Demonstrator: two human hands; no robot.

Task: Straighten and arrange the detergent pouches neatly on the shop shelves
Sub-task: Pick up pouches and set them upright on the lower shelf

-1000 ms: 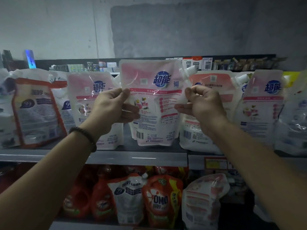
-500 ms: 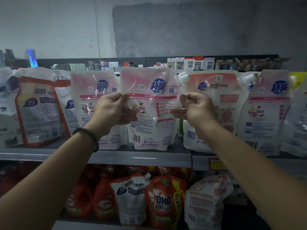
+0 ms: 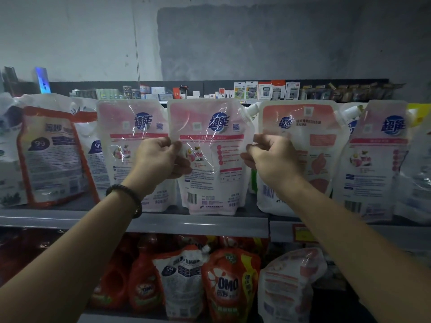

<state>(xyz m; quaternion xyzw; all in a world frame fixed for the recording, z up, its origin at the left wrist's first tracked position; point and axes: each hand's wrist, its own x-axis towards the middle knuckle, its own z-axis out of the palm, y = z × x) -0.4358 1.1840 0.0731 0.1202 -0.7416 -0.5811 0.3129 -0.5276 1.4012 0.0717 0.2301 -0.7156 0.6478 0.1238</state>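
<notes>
Pouch [image 3: 210, 183] pinched by left hand [image 3: 161, 159] and right hand [image 3: 272, 159] (coral pouch [image 3: 314, 136] beside).

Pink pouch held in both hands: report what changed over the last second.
The pink pouch came down from above its row until its base reached the shelf, top level with the neighbouring pouches. The left hand and right hand keep their grip on its side edges. Those neighbours stayed put.

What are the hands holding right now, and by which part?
Both hold the middle pink pouch on the upper shelf: left hand pinches its left side edge, right hand its right side edge.
</notes>
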